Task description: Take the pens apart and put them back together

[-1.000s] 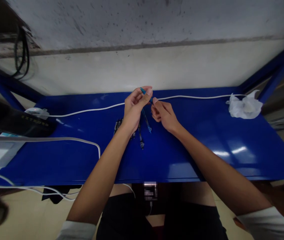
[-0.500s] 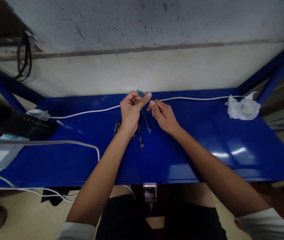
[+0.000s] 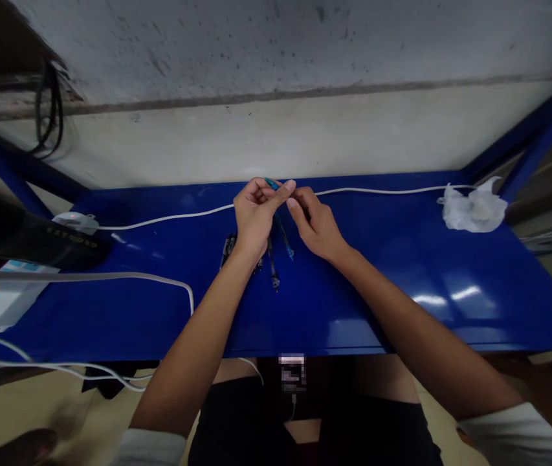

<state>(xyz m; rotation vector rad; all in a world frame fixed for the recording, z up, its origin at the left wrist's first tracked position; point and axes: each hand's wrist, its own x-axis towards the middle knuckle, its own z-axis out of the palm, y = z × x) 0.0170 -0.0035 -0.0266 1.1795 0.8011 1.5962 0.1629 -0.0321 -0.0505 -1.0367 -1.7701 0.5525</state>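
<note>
The left hand (image 3: 256, 213) has its grip pinching a teal pen (image 3: 270, 184), whose upper end shows above the thumb; the rest is hidden by the fingers. The pen is held up over the far middle of the blue surface (image 3: 353, 285). The right hand (image 3: 321, 226) is just beside the left, its fingers curled; whether its grip closes on anything I cannot tell. Below the hands lie a blue pen (image 3: 284, 236) and, left of it, a black pen (image 3: 272, 264). More dark pens (image 3: 228, 248) lie left of the left wrist, partly hidden. A white cable (image 3: 373, 190) runs behind the hands.
</note>
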